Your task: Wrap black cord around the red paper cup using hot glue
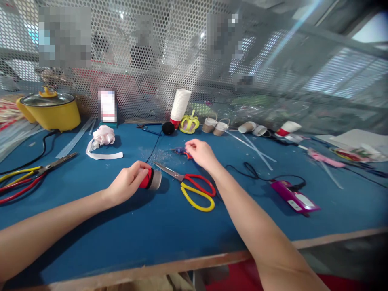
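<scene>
My left hand (129,182) is wrapped round a small paper cup (156,180), which lies on its side with a red and black band about it. A black yarn strand (156,145) runs from near the cup to a black yarn ball (168,128). My right hand (200,153) has its fingers closed at the back of a small blue glue gun (179,150) with an orange trigger; the fingers partly hide it. Between the hands lie scissors (178,176) with one red and one yellow handle. Clear scraps are scattered by the glue gun's tip.
Stacked white cups (181,104), a yellow crown-shaped piece (189,123) and small baskets (209,124) stand along the mesh wall (121,60). Left are a yellow pot (57,115), white ribbon (104,136) and more scissors (39,171). Right lies a purple box (294,197) with a black cord.
</scene>
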`<action>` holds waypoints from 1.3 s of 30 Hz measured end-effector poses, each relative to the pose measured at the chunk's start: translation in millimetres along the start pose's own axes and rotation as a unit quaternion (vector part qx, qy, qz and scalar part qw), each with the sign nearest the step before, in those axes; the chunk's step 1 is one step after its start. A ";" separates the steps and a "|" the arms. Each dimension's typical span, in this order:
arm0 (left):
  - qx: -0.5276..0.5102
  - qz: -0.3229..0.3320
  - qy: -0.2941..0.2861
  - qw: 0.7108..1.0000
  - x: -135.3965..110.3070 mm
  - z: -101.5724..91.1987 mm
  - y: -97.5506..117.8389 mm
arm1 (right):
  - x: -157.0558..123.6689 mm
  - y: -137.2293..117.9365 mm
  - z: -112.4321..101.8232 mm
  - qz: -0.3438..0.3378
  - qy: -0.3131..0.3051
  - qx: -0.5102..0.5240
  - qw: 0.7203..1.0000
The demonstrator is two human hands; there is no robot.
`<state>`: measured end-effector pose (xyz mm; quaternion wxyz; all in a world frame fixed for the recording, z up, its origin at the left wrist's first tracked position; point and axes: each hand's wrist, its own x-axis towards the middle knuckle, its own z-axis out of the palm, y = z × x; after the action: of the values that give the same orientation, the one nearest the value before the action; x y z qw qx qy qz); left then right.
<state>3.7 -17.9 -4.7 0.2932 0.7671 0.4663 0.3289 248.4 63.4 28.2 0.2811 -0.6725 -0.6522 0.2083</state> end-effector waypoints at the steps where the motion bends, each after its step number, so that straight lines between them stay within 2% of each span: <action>1: 0.002 -0.001 0.010 1.000 0.4 0.2 -0.2 | 4.7 9.7 -4.8 0.019 0.019 -0.028 0.999; 5: 0.012 0.007 -0.004 1.000 2.6 1.3 -1.0 | 14.0 37.9 -4.1 0.071 0.032 -0.086 0.993; 9: 0.033 0.007 -0.015 0.999 3.2 0.5 -1.5 | 12.5 42.8 4.5 0.088 0.050 -0.075 0.992; 14: 0.041 0.007 -0.006 0.999 4.5 -2.0 -3.1 | -10.8 19.5 -13.3 0.052 0.037 0.027 0.998; 17: 0.050 0.019 0.001 0.999 6.1 -2.9 -3.6 | -36.3 -2.0 -25.8 -0.001 -0.022 0.180 0.983; 19: 0.060 0.032 0.005 0.998 6.8 -3.3 -3.7 | -53.7 -13.8 -28.0 -0.022 -0.059 0.219 0.974; 23: 0.089 0.052 0.015 0.995 7.6 -4.2 -4.2 | -80.3 -24.6 -20.6 -0.052 -0.109 0.217 0.969; 28: 0.095 0.058 0.026 0.993 9.2 -4.2 -4.7 | -95.5 -27.2 -10.0 -0.064 -0.151 0.192 0.968; 32: 0.093 0.063 0.024 0.993 10.0 -3.9 -4.5 | -101.5 -31.1 -3.4 -0.069 -0.140 0.126 0.980; 39: 0.093 0.057 0.023 0.994 10.6 -4.7 -3.7 | -101.5 -26.6 5.3 -0.154 -0.109 0.040 0.981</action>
<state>1.8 -6.2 -2.2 0.1912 0.8085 0.4571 0.3176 218.4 -37.3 32.7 0.2639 -0.5259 -0.7655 0.2604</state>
